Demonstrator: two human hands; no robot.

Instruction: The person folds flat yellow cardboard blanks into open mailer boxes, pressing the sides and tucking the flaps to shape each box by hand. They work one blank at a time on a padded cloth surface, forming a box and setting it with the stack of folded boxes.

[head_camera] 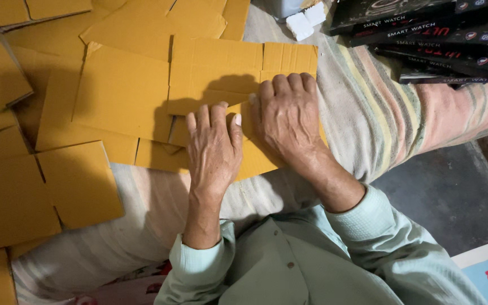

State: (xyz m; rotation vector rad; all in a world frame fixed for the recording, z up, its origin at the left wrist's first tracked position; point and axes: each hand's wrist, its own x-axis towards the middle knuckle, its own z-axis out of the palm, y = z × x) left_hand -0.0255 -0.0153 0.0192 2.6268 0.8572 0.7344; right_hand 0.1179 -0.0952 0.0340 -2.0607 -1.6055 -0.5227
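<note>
Both hands press flat, fingers spread and grasping nothing: the left hand (213,148) and right hand (286,116) lie side by side on a flattened yellow cardboard box blank (216,73) spread over the striped cloth (368,113). More flat cardboard blanks (40,186) crowd the left side, edges overlapping. Farthest right sits a stack of black product boxes (425,34), contents unseen.

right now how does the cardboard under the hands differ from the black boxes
The cardboard is tan, flat and unfolded, pressed by the left hand and right hand. The black boxes are dark, closed, printed, stacked at upper right and untouched. Both rest on the striped cloth.
</note>
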